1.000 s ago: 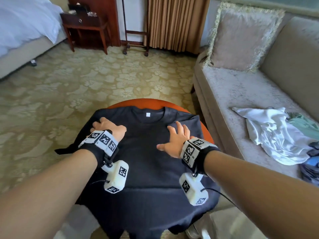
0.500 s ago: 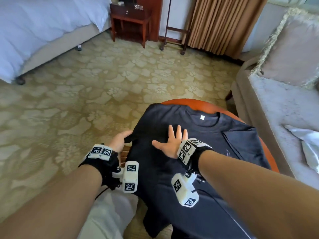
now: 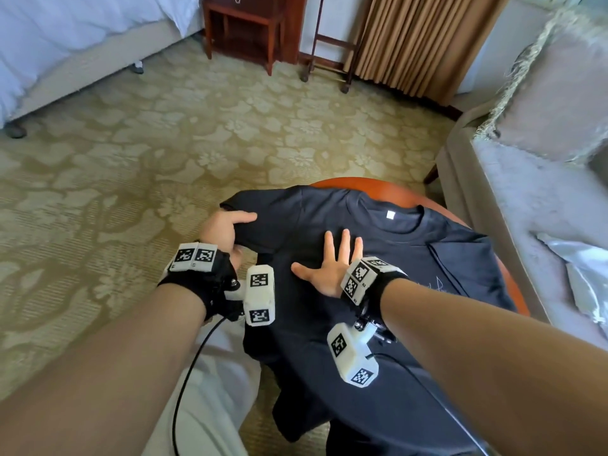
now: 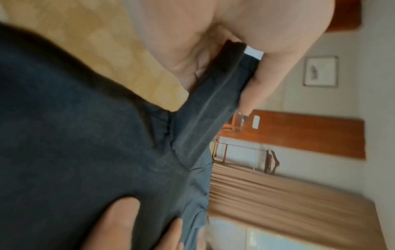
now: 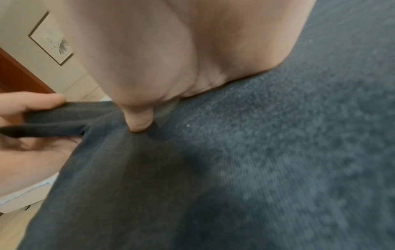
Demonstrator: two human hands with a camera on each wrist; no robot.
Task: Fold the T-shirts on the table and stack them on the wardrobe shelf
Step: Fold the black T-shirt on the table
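A black T-shirt (image 3: pixel 388 258) lies spread over a small round wooden table (image 3: pixel 378 185), collar with a white tag away from me and its right sleeve folded in. My left hand (image 3: pixel 227 225) grips the shirt's left sleeve (image 4: pixel 209 108) at the table's left edge, thumb on top, and holds it lifted. My right hand (image 3: pixel 332 264) lies flat on the shirt's chest with its fingers spread, pressing the cloth (image 5: pixel 278 152) down. The shirt's hem hangs off the near edge.
A grey sofa (image 3: pixel 533 199) with a fringed cushion (image 3: pixel 566 77) stands right of the table, a pale garment (image 3: pixel 579 274) lying on its seat. A bed (image 3: pixel 65 44) is at far left, a wooden nightstand (image 3: pixel 243 28) and curtains (image 3: pixel 421 41) beyond. Patterned carpet (image 3: pixel 164 143) covers the floor.
My left hand left the top of the shirt, took the left sleeve at the table's edge and lifted it inward. My right hand slid left across the chest. My view swung left.
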